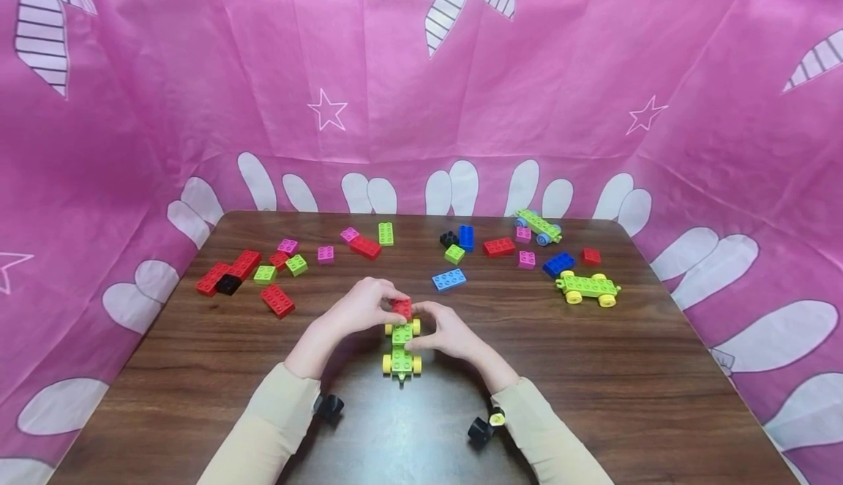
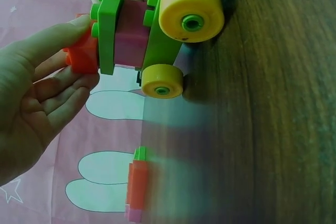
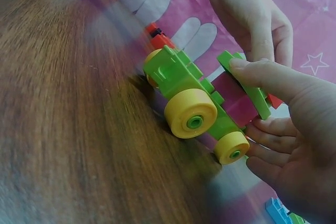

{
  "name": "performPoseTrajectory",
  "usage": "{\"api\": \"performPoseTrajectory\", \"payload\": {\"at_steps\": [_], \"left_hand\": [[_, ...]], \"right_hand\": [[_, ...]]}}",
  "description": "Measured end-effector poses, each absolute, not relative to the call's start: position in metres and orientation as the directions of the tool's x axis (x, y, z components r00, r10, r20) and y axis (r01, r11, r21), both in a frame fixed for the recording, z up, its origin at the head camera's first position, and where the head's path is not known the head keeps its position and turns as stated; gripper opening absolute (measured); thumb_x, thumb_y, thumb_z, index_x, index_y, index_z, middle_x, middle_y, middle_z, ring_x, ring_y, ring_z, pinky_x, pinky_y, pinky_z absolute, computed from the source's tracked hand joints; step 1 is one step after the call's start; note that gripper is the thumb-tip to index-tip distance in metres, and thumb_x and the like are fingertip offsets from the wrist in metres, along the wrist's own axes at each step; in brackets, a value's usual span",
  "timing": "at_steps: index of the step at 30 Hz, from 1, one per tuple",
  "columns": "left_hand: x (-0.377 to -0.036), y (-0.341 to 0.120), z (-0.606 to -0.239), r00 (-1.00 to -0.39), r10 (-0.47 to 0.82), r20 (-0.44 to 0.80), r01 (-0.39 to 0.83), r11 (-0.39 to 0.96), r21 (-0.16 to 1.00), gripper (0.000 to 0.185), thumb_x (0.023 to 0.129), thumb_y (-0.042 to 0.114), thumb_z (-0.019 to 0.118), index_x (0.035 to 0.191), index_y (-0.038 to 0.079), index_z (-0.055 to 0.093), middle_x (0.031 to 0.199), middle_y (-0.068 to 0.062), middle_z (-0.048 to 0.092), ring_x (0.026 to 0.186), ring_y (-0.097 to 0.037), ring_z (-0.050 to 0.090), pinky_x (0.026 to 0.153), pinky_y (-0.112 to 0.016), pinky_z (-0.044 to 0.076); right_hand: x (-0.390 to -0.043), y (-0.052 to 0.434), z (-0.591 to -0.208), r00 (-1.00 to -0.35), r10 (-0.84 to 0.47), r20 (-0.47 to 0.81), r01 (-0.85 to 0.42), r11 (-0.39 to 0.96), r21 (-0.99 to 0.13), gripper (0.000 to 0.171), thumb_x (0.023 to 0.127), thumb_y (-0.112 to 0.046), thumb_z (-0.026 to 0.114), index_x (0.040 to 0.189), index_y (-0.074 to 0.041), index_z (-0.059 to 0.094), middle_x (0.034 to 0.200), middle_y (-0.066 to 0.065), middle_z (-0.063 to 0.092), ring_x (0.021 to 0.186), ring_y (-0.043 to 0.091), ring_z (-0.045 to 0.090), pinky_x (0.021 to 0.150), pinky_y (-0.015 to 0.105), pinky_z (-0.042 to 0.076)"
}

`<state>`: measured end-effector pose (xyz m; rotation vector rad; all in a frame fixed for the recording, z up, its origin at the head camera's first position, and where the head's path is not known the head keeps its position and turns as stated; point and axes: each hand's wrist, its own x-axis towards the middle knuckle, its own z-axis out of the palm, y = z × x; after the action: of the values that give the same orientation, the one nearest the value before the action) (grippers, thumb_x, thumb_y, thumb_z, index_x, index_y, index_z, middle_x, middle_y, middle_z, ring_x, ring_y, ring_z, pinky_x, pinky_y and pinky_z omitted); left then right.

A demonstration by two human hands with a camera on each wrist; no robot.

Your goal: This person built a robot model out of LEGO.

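Near the 6 o'clock edge of the brown wood-grain table (image 1: 593, 368), the lime green wheeled brick car with yellow wheels (image 1: 402, 359) already carries a pink brick and a green plate. Left hand (image 1: 358, 311) pinches a small red plastic brick (image 1: 402, 308) on top, looks nearly seated; right hand (image 1: 448, 333) grips the stack's side. Loose bricks from 10 to 2 o'clock are unused.
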<state>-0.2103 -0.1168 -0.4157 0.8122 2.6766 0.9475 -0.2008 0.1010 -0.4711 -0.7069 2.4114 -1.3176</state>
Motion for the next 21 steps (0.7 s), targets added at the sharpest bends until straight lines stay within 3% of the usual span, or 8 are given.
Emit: {"api": "performPoseTrajectory", "payload": {"at_steps": [21], "left_hand": [[-0.2111, -0.1115, -0.4134, -0.829, 0.559, -0.017, 0.437, 0.667, 0.603, 0.04, 0.079, 0.022, 0.083, 0.115, 0.009, 0.073, 0.084, 0.005, 0.066, 0.075, -0.011, 0.055, 0.069, -0.026, 0.05]], "right_hand": [[-0.2002, 0.0999, -0.4704, -0.831, -0.556, -0.007, -0.3, 0.46, -0.836, 0.063, 0.079, -0.028, 0.081, 0.129, 0.001, 0.056, 0.129, 0.015, 0.062, 0.124, 0.031, 0.054, 0.106, 0.052, 0.043]]}}
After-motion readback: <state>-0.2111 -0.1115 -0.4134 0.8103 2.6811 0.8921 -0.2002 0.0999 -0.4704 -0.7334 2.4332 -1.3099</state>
